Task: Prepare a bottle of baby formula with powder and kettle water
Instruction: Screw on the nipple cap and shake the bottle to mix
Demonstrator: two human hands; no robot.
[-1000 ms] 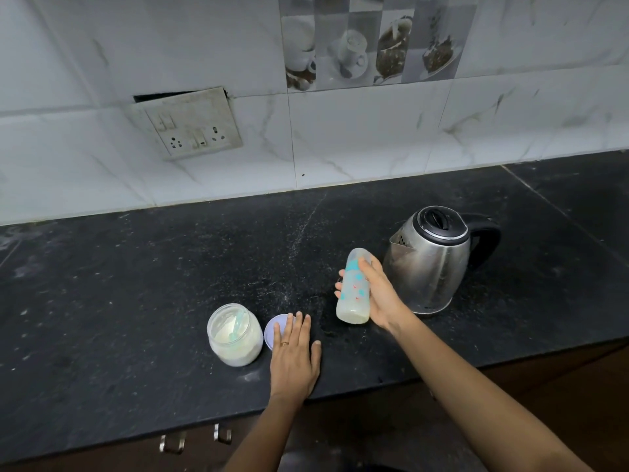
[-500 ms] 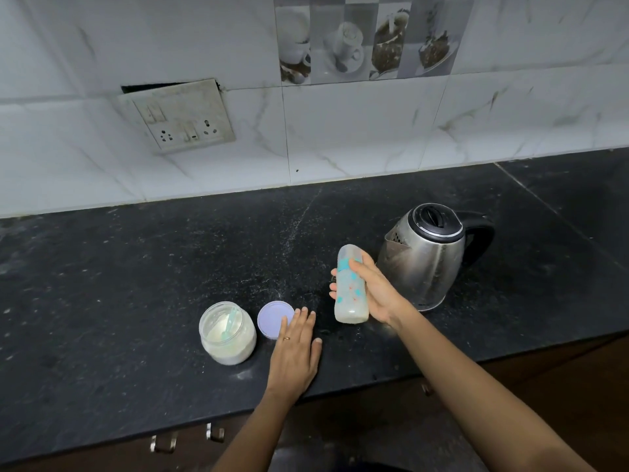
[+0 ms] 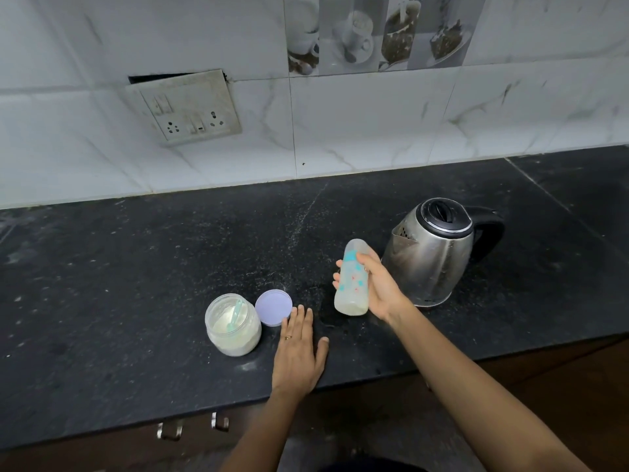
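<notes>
My right hand [image 3: 381, 287] grips a translucent baby bottle [image 3: 352, 279] with teal and pink marks, held just above the black counter [image 3: 136, 284] with pale powder at its bottom. A steel kettle [image 3: 432, 253] with a black lid and handle stands right behind it. My left hand [image 3: 299, 356] lies flat on the counter, fingers together, its fingertips beside a lilac lid [image 3: 273, 307]. Left of the lid stands an open jar of white powder [image 3: 233, 323] with a teal scoop inside.
A white marble-tiled wall [image 3: 374, 124] backs the counter, with a loose switch-and-socket plate [image 3: 190, 107] at upper left. The counter's front edge runs below my hands, with metal drawer handles [image 3: 190, 425] under it. Powder dust speckles the counter.
My left hand slid back off the lilac lid, leaving it uncovered. The bottle has stayed in my right hand beside the kettle.
</notes>
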